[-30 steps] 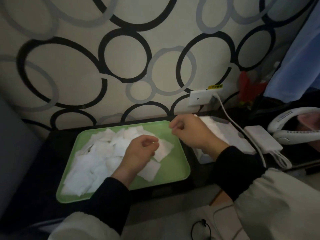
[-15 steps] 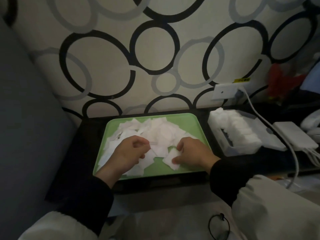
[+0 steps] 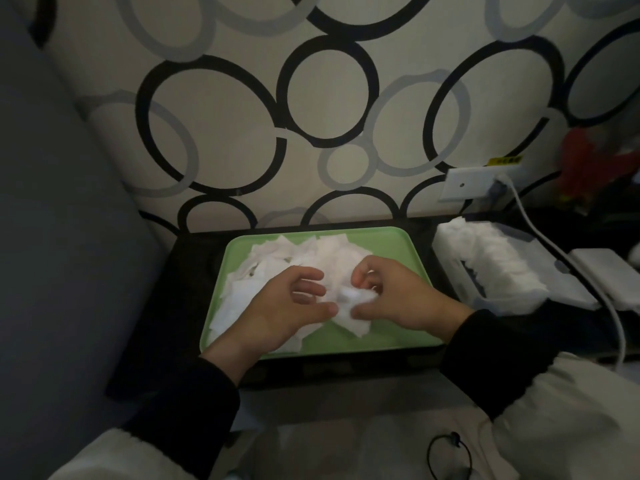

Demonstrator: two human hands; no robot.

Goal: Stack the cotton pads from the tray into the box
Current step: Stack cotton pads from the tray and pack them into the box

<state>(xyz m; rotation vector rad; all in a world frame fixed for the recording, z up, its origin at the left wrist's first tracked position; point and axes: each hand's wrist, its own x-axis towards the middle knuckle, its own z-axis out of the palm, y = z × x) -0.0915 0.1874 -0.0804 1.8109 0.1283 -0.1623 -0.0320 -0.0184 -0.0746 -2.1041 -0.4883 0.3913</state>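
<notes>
A pale wall (image 3: 225, 109) printed with black and grey rings rises behind the dark table (image 3: 194, 271) I am looking down on. My hands meet over the middle of the tray: the left hand (image 3: 287, 306) hovers with fingers loosely curled and spread, thumb tip touching a cotton pad (image 3: 349, 315), while the right hand (image 3: 391, 296) pinches that same soft white square between thumb and bent fingers. The pad looks crumpled and fluffy at the grip, and I cannot tell whether it is one pad or several pressed together. Under and behind the hands lies the loose heap of cotton pads (image 3: 277, 261), thin fibrous squares overlapping at all angles on the left half of the smooth green tray (image 3: 391, 244), a rounded rectangle with a raised rim. My wrists and black sleeves cover the near part of the heap. Just right of the tray sits the box (image 3: 485, 299), pale and translucent, holding a row of pads (image 3: 491, 261) stood on edge; its near wall is dim and hard to make out. A white cable (image 3: 568, 268) runs from a wall socket (image 3: 464, 183) past the box. The far right is blurred.
</notes>
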